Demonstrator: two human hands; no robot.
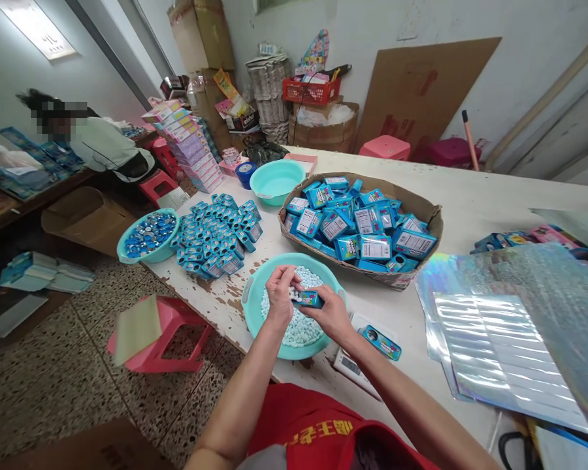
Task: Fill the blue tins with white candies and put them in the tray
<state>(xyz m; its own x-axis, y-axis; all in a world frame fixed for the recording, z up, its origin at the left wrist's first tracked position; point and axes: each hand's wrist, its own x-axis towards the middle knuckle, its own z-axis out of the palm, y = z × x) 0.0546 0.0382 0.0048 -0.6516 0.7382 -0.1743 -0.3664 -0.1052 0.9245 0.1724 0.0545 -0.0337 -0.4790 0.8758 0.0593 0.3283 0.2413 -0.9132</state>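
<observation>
Over a turquoise basin (257, 326) filled with small white and pale blue balls (301, 329), my right hand (332, 312) grips a small blue printed box (310, 299), which lies on its side. My left hand (280, 294) is at the box's left end, fingers curled together, with several white balls showing between the fingers and the box. To the right of the basin, a digital scale (351, 365) carries another blue box (382, 342) with a round window. Part of my left palm is hidden.
A cardboard tray (411, 277) heaped with blue boxes stands behind the basin. Upright boxes (213, 238) cluster at left beside a bowl (127, 251) of blue and silver pieces. Another turquoise basin (277, 183) sits behind. Shiny sheets (504, 352) lie right. A person (102, 143) bends at far left.
</observation>
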